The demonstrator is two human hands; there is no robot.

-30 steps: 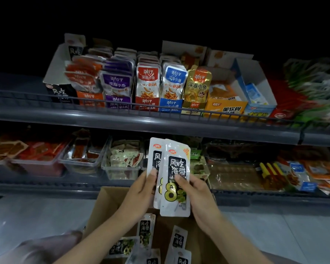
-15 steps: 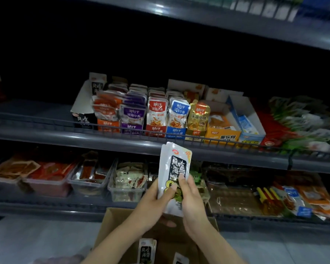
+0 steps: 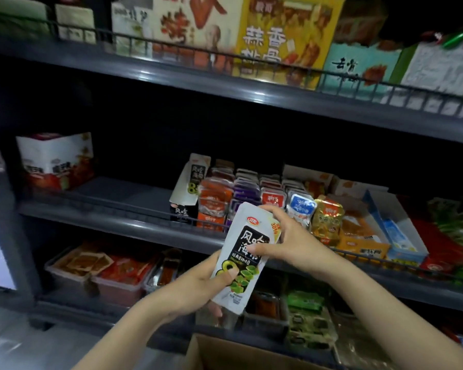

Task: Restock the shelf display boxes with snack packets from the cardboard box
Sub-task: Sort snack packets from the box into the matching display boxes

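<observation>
together, left hand (image 3: 198, 283) and right hand (image 3: 286, 240) pinch the upright snack packets (image 3: 247, 252).

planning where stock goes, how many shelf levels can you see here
3. The top shelf holds big boxes, the middle shelf holds the display boxes, the bottom shelf holds clear tubs. More may lie out of view.

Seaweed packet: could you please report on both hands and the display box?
Both gripping: left hand low on seaweed packet, right hand high. Packet short of display box. Ahead, wire rail fronts box.
</observation>
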